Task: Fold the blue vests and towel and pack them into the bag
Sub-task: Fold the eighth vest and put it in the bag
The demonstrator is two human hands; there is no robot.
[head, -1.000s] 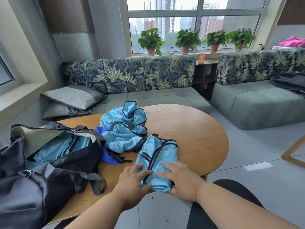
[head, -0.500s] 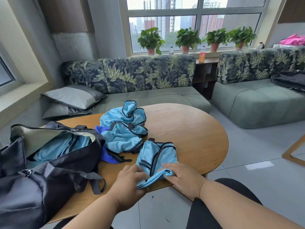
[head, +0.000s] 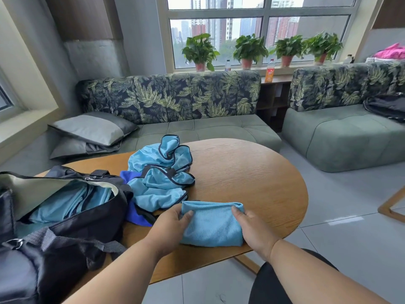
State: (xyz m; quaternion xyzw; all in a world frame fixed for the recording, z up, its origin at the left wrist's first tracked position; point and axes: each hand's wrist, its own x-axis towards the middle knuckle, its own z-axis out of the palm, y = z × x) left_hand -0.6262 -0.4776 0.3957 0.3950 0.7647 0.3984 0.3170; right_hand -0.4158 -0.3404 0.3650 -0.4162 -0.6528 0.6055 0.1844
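Observation:
A folded light blue vest (head: 211, 226) lies as a neat rectangle near the front edge of the wooden table (head: 252, 178). My left hand (head: 173, 227) grips its left side, thumb on top. On the other side my right hand (head: 254, 229) holds its right edge with the thumb over the cloth. Behind it sits a crumpled pile of blue vests (head: 161, 172) with dark trim, over a dark blue towel (head: 135, 216). The open black bag (head: 65, 216) at the left holds folded blue cloth (head: 72, 202).
A leaf-patterned sofa (head: 175, 102) with grey pillows (head: 92, 128) runs behind the table. A second sofa (head: 341, 132) stands to the right. Potted plants (head: 249, 49) and bottles line the windowsill. Grey tiled floor lies to the right, with a wooden chair leg (head: 392, 205).
Both hands lifted the near end of the vest and folded it over away from me. The vest is now a shorter, wider rectangle, gripped at both sides.

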